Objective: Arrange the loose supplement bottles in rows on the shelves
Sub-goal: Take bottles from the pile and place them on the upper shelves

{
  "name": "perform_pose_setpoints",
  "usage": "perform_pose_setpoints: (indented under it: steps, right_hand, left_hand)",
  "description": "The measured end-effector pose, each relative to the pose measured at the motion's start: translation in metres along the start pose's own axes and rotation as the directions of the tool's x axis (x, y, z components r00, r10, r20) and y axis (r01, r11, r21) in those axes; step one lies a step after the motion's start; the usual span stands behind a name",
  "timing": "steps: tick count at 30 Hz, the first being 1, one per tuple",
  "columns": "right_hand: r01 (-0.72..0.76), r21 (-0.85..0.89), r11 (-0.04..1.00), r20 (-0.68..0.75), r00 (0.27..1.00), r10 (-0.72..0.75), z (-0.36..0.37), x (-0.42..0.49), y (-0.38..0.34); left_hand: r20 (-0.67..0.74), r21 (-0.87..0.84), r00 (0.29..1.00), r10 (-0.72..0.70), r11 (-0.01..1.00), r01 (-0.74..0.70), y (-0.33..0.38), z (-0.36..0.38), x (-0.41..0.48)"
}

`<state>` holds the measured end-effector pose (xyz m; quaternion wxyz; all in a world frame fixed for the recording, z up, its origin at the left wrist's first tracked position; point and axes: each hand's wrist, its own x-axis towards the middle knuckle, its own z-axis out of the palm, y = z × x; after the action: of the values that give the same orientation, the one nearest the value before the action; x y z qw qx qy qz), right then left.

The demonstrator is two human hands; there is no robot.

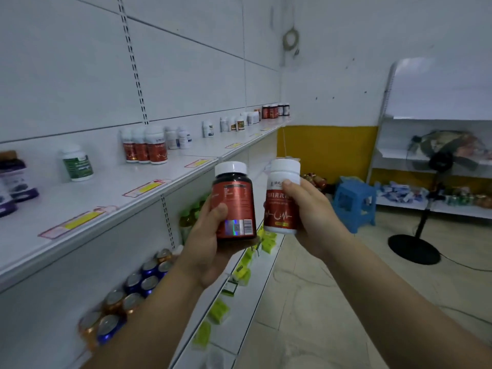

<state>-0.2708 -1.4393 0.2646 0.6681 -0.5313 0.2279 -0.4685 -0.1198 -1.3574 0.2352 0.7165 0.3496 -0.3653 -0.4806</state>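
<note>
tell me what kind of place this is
Most likely a small shop or pharmacy being stocked: a white retail shelf with yellow price tags on its front edge, supplement bottles grouped on it, and drink cans lower down.

Dark red-labelled bottle point(234, 202) beside white bottle point(282, 198) (both upright, held).

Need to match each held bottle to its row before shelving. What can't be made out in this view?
Head view:
Dark bottle in left hand: front label faces away; only the barcode side shows.
White bottle in right hand: thumb covers part of the label.
Far bottles on the upper shelf: too small, blurred.
Purple-labelled bottles: cut off by the left edge.
Cans below: partly behind the left forearm.
</note>
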Motion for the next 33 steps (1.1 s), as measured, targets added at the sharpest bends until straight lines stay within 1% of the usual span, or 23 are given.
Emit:
perform_pose_setpoints:
  steps: [2,5,9,13,16,18,20,22,24,26,28,31,33]
  right_hand:
    - [-0.005,0.008,1.000,0.025,1.000,0.005,-0.023,0.032,-0.005]
    - [-0.027,-0.003,1.000,0.076,0.997,0.027,-0.049,0.081,-0.013]
    - [-0.068,-0.009,0.998,0.139,0.988,0.068,-0.060,0.143,-0.022]
    - [-0.088,0.026,0.996,0.226,0.971,0.080,-0.053,0.201,-0.012]
    - [-0.101,0.022,0.995,0.303,0.949,0.090,-0.038,0.241,0.001]
    - [-0.090,0.005,0.996,0.349,0.934,0.082,-0.028,0.269,0.011]
    - [-0.067,-0.017,0.998,0.396,0.916,0.068,-0.017,0.297,0.019]
    - [-0.028,-0.064,0.998,0.446,0.894,0.054,-0.004,0.323,0.025]
    - [0.014,-0.104,0.994,0.498,0.866,0.040,0.014,0.346,0.030]
    - [0.029,-0.115,0.993,0.548,0.836,0.039,0.037,0.367,0.036]
    - [0.044,-0.113,0.993,0.606,0.795,0.033,0.062,0.387,0.046]
    - [0.098,-0.106,0.990,0.697,0.718,0.003,0.097,0.412,0.060]
    - [0.114,-0.116,0.987,0.750,0.662,0.012,0.115,0.425,0.071]
  left_hand:
    - [-0.040,-0.012,0.999,0.002,1.000,-0.002,-0.010,0.015,0.033]
    - [-0.137,0.058,0.990,0.017,0.998,-0.009,-0.022,0.032,0.075]
    - [-0.213,0.068,0.977,0.017,0.998,-0.003,-0.026,0.043,0.118]
    - [-0.245,0.177,0.959,0.142,0.979,-0.100,-0.019,0.044,0.158]
    - [-0.325,0.207,0.923,0.204,0.968,-0.140,-0.016,0.031,0.186]
    - [-0.357,0.262,0.897,0.262,0.950,-0.173,-0.013,0.018,0.205]
    - [-0.395,0.338,0.852,0.343,0.917,-0.213,-0.006,0.006,0.224]
    - [-0.419,0.476,0.786,0.455,0.847,-0.236,0.004,-0.004,0.239]
    - [-0.415,0.631,0.721,0.555,0.746,-0.211,0.015,-0.012,0.246]
    - [-0.412,0.733,0.666,0.622,0.660,-0.163,0.027,-0.019,0.248]
    - [-0.445,0.781,0.594,0.670,0.615,-0.108,0.039,-0.028,0.248]
    - [-0.509,0.818,0.460,0.728,0.575,-0.005,0.052,-0.044,0.250]
    - [-0.546,0.823,0.375,0.749,0.563,0.074,0.054,-0.053,0.254]
